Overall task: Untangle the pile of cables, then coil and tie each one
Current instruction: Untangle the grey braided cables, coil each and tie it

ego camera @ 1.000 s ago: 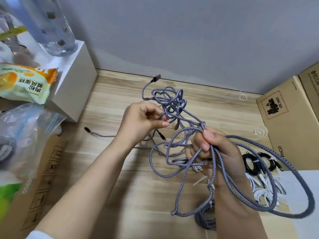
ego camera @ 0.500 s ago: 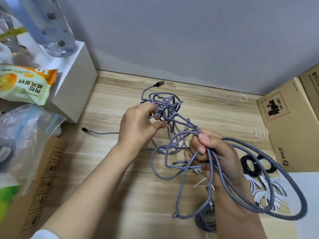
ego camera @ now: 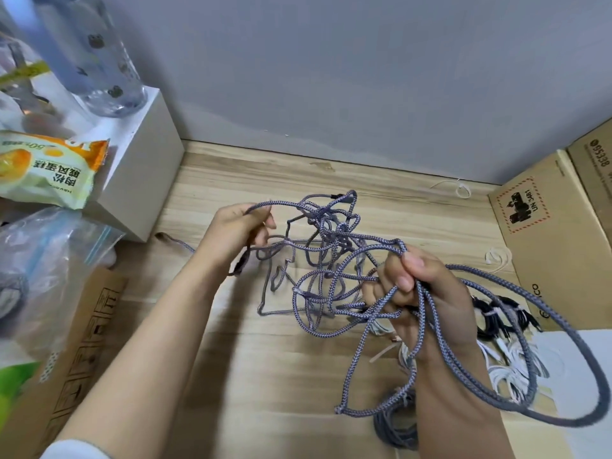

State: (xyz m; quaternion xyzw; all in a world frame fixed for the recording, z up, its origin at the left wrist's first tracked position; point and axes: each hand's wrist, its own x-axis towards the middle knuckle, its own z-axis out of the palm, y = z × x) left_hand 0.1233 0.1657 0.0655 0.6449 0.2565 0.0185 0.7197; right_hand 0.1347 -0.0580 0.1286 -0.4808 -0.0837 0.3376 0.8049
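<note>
Nearest the camera, the right hand point(ego camera: 427, 303) gripped several loops of the grey-violet braided cable tangle point(ego camera: 331, 256), held above the light wooden worktop point(ego camera: 251, 352). Farther out, the left hand point(ego camera: 238, 236) pinched one strand. Pulling the hands apart risked tightening the central knot; slack loops could snag the tied black cable coils point(ego camera: 496, 313).

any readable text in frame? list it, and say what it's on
"UN 3481": red-bordered label on the brown carton at right, turned sideways.
"CO": tail of a partly hidden word low on the same carton.
"85338", roughly: far-right carton, blurred.
Snack packet: large Chinese characters, upside down; small print unreadable.
Left box: symbols only, unreadable.
</note>
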